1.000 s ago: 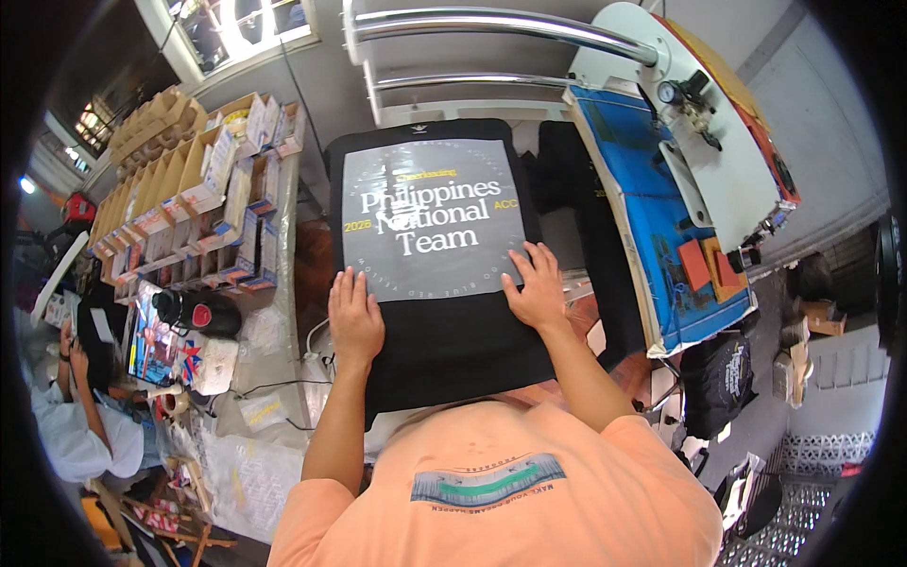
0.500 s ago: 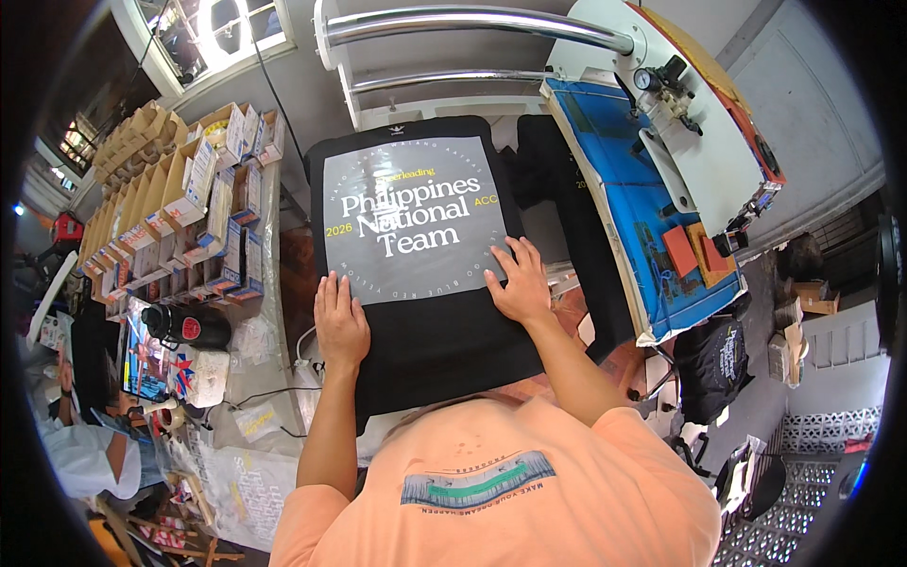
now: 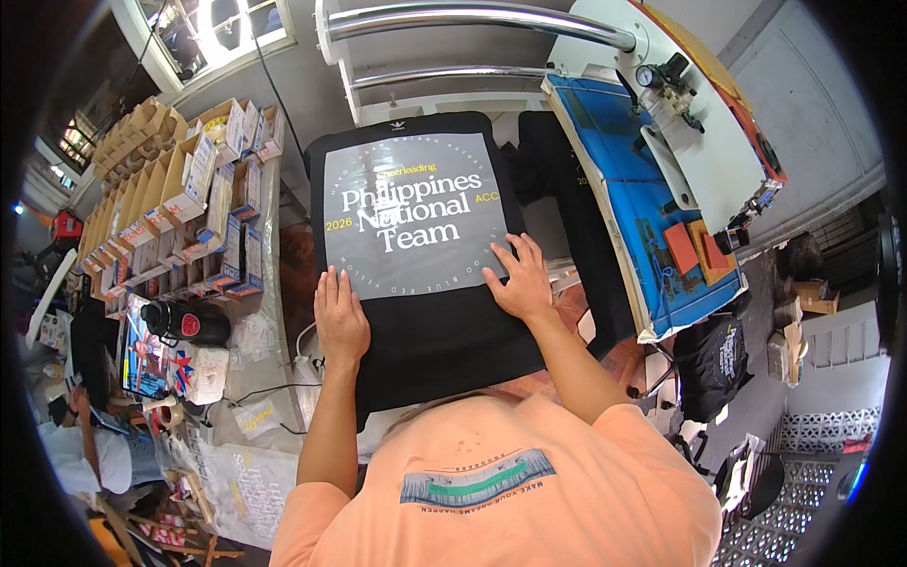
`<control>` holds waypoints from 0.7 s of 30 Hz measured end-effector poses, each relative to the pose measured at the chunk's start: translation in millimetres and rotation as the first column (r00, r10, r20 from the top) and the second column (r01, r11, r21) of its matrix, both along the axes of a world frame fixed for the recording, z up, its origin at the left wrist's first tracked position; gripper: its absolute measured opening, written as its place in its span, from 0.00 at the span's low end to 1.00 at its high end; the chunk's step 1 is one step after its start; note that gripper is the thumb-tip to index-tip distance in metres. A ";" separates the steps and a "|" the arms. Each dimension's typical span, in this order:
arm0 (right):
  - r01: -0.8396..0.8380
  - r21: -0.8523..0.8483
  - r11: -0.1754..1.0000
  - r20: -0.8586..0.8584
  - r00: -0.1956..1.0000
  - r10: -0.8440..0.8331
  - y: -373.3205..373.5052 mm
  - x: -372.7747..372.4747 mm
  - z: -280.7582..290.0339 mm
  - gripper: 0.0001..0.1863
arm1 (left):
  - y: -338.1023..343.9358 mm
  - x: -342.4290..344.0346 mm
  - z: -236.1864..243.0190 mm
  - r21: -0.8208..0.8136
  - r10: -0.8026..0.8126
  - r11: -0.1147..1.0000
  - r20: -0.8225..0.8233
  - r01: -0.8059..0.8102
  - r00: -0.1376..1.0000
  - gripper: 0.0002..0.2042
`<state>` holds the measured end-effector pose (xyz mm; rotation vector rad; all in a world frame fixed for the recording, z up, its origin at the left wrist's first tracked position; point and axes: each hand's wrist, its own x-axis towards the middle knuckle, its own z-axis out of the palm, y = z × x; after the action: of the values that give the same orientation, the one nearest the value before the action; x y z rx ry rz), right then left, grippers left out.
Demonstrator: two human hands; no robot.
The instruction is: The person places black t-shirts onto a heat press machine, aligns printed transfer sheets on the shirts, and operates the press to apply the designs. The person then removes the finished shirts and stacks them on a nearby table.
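Note:
A black garment [image 3: 435, 340] is spread over the platen in front of me, bearing a square semi-transparent transfer sheet [image 3: 359, 265] with white and yellow lettering. My left hand [image 3: 340, 317] lies on the sheet's lower left corner and the fabric beside it, fingers stretched out. My right hand [image 3: 518, 279] rests at the lower right corner, fingers spread, tips on the sheet. More dark fabric [image 3: 590, 283] hangs just right of the platen, beside the blue padded platen [image 3: 605, 151] with red and orange blocks.
A white press with chrome bars [image 3: 472, 24] stands behind, a gauge at right. At left, a table [image 3: 283, 387] holds cardboard boxes [image 3: 184, 180], a black flask [image 3: 189, 326] and a screen. A person in white [image 3: 90, 454] is at lower left. A black bag [image 3: 709, 369] sits at right.
Since a second ago the view has shifted, so the platen and press sit further left in the picture. Both my hands stay at the sheet's lower corners, fingers still spread.

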<state>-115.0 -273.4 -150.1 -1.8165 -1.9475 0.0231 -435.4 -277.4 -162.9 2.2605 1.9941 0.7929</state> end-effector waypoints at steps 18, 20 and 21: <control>-0.001 -0.020 1.000 -0.007 1.000 0.001 0.2 0.3 0.5 0.23 | -1.0 2.1 5.3 -0.023 0.010 1.000 0.007 -0.010 1.000 0.20; -0.002 -0.021 1.000 0.000 1.000 0.002 1.0 0.1 0.0 0.23 | -1.1 2.1 5.9 -0.029 0.014 0.999 0.003 -0.014 1.000 0.20; -0.003 -0.021 1.000 0.003 1.000 0.003 1.4 -0.2 0.0 0.24 | -0.9 2.0 5.1 -0.030 0.016 0.999 -0.002 -0.016 1.000 0.20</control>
<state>-115.2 -272.0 -150.1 -1.8283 -1.9594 0.0417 -433.4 -278.4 -157.8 2.2325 2.0139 0.7577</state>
